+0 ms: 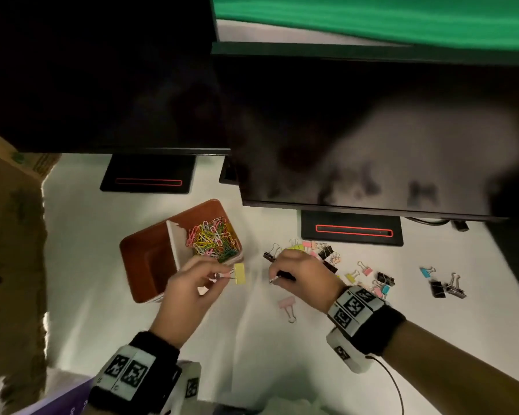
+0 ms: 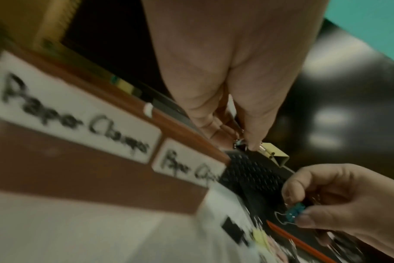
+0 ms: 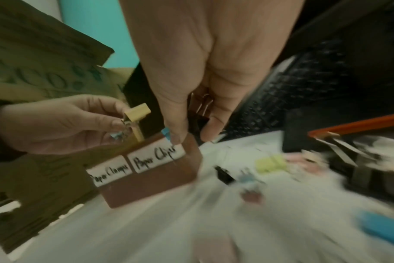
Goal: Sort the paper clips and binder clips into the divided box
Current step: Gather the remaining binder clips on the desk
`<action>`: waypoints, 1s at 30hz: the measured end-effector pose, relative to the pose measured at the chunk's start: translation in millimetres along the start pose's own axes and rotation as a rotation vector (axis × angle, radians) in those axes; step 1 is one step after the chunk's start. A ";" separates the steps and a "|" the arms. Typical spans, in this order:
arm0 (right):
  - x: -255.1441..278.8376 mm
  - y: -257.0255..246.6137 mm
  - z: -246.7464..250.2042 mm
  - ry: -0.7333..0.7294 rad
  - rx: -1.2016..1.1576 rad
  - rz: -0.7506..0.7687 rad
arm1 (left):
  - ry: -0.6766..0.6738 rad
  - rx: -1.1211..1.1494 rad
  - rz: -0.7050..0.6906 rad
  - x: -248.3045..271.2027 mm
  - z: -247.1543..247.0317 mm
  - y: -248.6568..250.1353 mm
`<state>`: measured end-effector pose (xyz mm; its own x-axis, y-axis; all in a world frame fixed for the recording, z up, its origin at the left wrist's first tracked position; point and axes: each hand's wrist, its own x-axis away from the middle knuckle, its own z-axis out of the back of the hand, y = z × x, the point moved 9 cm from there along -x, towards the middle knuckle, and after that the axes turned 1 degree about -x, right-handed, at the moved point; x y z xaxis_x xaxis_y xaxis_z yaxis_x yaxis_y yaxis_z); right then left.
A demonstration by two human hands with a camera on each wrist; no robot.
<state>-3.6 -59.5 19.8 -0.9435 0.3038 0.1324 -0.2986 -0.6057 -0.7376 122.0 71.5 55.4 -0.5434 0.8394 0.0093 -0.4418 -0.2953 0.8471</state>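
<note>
The brown divided box (image 1: 146, 250) stands at centre left. Its right compartment holds a heap of coloured paper clips (image 1: 213, 239); its left compartment shows nothing inside. The front carries the labels "Paper Clamps" (image 3: 110, 171) and "Paper Clips" (image 3: 155, 156). My left hand (image 1: 222, 275) pinches a yellow binder clip (image 1: 239, 273) by its wire handles, just off the box's near right corner. My right hand (image 1: 274, 278), a little to the right, grips a black binder clip (image 3: 200, 115). A small blue clip (image 2: 293, 214) also sits between its fingertips.
Several loose binder clips (image 1: 381, 280) in black, pink, yellow and blue lie scattered to the right, and a pink one (image 1: 287, 305) lies below my right hand. Two monitors on black stands (image 1: 352, 230) overhang the back. Cardboard (image 1: 9, 235) borders the left.
</note>
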 end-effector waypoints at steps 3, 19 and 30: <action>-37.0 -62.8 -7.3 0.007 -0.038 0.140 | 0.193 -0.027 0.099 5.3 65.0 -25.5; -57.2 -78.2 -13.7 0.122 -0.083 -0.051 | 0.151 -0.065 0.096 -4.7 91.6 -25.9; 12.8 88.9 32.0 0.031 0.284 -0.545 | -0.318 -0.223 0.047 -36.5 -121.1 2.9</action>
<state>-46.8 -133.0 -22.8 -0.6409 0.6437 0.4182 -0.7675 -0.5281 -0.3633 54.1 -15.2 -6.8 -0.3342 0.9117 0.2390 -0.5846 -0.3994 0.7062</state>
